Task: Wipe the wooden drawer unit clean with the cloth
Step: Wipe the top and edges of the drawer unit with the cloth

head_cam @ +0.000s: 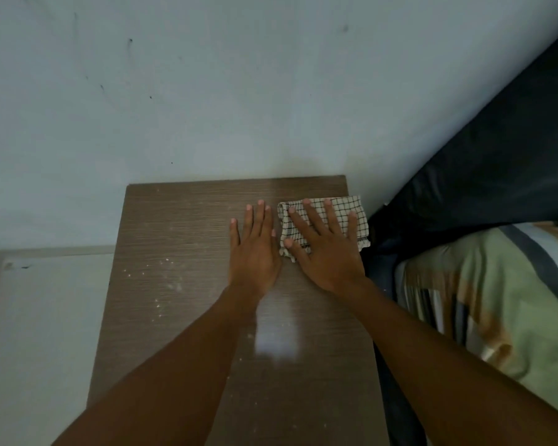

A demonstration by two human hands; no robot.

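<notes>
Looking straight down on the top of the wooden drawer unit [181,252], which is sitting pushed up against a pale wall [207,91]. Only the top panel is showing from here. The drawers are out of view, so I can't tell what they're holding.

The checked cloth [351,214] is lying folded near the back right corner of the top, with its right edge hanging just over the side. The right hand [326,252] is pressing flat on it, fingers straight and spread apart, not curling round the fabric at all. The left hand [255,252] is resting flat on the bare wood just beside the cloth's left edge, fingers straight and close together, holding nothing. The two thumbs are sitting near each other.

White specks [165,275] are dotting the left half of the top, and a bright patch of light [276,342] is glaring off the wood between the forearms.

Over on the right, striped green and tan bedding [496,300] is lying beside the unit, with a dark padded panel [496,156] leaning behind it. A lower white surface [45,317] is sitting to the left.
</notes>
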